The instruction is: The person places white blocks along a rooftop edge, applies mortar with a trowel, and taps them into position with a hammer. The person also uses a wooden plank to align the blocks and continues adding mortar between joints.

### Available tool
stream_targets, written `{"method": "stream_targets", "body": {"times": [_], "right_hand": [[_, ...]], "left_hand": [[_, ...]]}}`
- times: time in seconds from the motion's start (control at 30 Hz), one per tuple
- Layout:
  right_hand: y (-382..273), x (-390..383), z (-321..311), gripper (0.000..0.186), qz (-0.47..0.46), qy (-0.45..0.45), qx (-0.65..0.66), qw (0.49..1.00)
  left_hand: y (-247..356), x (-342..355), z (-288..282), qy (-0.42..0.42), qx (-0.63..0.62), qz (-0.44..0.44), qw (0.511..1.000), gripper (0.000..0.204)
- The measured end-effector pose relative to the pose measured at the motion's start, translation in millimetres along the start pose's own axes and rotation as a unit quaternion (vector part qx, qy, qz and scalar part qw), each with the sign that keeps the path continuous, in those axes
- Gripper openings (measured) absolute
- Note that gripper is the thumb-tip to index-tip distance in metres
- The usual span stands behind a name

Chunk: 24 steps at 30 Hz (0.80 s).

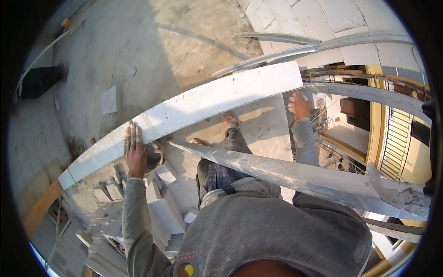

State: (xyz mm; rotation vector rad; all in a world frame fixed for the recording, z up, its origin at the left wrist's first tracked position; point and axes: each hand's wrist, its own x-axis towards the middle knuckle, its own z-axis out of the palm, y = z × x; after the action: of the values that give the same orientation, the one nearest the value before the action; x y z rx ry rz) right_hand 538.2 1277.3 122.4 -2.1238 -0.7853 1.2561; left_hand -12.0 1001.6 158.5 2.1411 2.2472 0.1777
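A row of white, smooth-faced blocks (207,101) crosses in front of me, its ends bending away in the wide view. My left hand (134,145) lies flat on its near edge, fingers stretched out and dusted with pale powder. Just below the row's right end is my right hand (301,105), fingers curled in. Whatever those fingers hold, if anything, is hidden. A dark round bucket (155,156) sits beside my left wrist, partly covered by the row. Over my right forearm passes a long grey beam (277,168), narrowing toward my knees.
Stacked white blocks (165,210) stand at the lower left. A loose block (110,100) lies on the concrete floor beyond the row. Metal channels (272,56) lie near the far blockwork. To the right, past the floor's edge, a drop opens toward a yellow building (376,120).
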Motion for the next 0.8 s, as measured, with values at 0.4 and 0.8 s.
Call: {"method": "stream_targets", "body": {"times": [0.4, 0.8], "right_hand": [[-108, 51, 36, 0.119, -0.244, 0.08, -0.454, 0.853], [-97, 55, 31, 0.086, -0.329, 0.056, -0.379, 0.863]], "left_hand": [[14, 5, -3, -0.001, 0.033, -0.028, 0.999, 0.064], [11, -5, 4, -0.04, 0.046, -0.04, 0.997, 0.059]]}}
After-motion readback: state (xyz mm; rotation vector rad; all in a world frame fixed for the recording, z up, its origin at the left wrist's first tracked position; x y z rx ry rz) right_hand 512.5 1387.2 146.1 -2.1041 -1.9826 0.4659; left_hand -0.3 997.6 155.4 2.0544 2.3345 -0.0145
